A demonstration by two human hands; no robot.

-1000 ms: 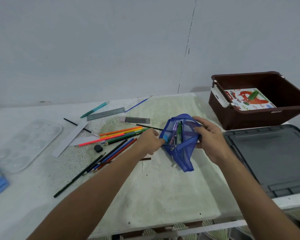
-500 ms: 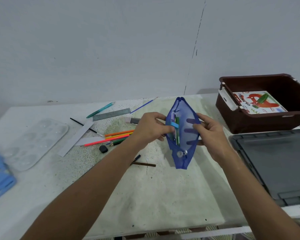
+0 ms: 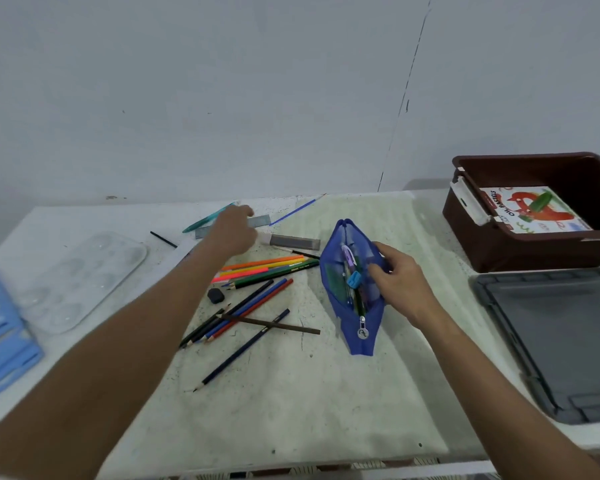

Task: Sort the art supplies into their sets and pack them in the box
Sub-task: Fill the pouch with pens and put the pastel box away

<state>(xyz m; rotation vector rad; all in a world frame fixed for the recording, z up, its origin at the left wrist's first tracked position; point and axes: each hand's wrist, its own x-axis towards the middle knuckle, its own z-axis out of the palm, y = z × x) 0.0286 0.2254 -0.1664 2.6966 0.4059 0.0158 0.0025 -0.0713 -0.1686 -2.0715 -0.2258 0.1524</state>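
Observation:
A blue mesh pencil pouch (image 3: 336,306) stands unzipped on the table with pens and a blue sharpener showing inside. My right hand (image 3: 395,278) grips its right side and holds the mouth apart. My left hand (image 3: 232,232) is stretched out to the far left, fingers loose, over a grey ruler (image 3: 262,220) next to a teal pen (image 3: 205,221); it holds nothing that I can see. Coloured pencils (image 3: 271,268) lie scattered between the two hands. The brown box (image 3: 499,251) at the right holds an oil pastels pack (image 3: 530,213).
A grey lid (image 3: 551,341) lies in front of the brown box. A clear paint palette (image 3: 84,278) and a blue case (image 3: 0,334) sit at the left. A black eraser (image 3: 216,295), a grey lead case (image 3: 293,241) and a thin blue brush (image 3: 295,213) lie among the pencils.
My left hand has let go of the pouch and moved away to the far left over the ruler. The right hand alone now holds the pouch, set lower on the table.

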